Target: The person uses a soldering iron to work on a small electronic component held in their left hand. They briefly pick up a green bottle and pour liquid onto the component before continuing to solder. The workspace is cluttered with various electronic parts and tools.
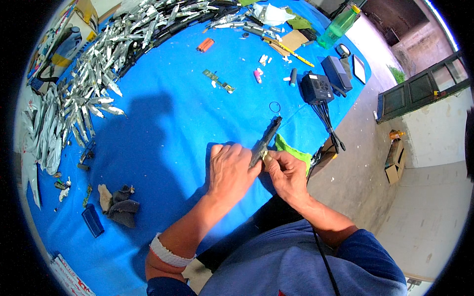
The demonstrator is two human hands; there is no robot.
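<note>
My left hand (228, 167) is closed around the lower end of a long, narrow black device (269, 134), whose far end points up and slightly right over the blue cloth. My right hand (287, 177) meets it from the right, thumb and forefinger pinched at its side on a small pale scrap (265, 155) too small to name. Just beyond the device's tip lies a thin dark ring (274, 107). Beside my right hand is a bright green cloth (292, 149) at the table edge.
Many silvery-grey slim parts (101, 64) are heaped along the far left. A green circuit board (218, 81), an orange cylinder (205, 45), a yellow pencil-like stick (291, 53), a black box with cables (317, 89) and a green bottle (339, 27) stand farther off. Grey rags (122, 207) lie left.
</note>
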